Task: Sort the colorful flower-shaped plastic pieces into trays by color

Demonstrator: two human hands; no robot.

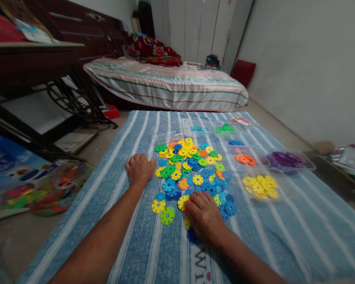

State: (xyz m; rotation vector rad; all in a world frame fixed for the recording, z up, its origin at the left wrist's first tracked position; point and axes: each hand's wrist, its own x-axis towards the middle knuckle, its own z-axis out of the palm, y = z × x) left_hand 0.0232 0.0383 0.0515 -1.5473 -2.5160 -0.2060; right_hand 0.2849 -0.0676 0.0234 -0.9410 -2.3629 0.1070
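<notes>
Flat notched plastic discs lie in a loose pile [198,180] of yellow, blue, green and orange on the striped cloth. At the pile's near edge, my right hand [207,215] has its fingers bent down over the discs, with an orange disc [187,205] partly hidden under the fingertips. A yellow disc [182,202] lies right beside those fingers, and a dark blue disc [191,235] shows below the hand. To the left of the pile, my left hand [140,169] rests palm down on the cloth, thumb apart from the fingers, holding nothing visible.
Clear tubs on the right hold sorted discs: purple [286,159], orange [245,159], yellow [260,187], green [225,127] and light blue [198,129]. A bed [171,85] stands beyond the striped cloth [118,138]. Bags of colourful pieces [59,189] lie at left.
</notes>
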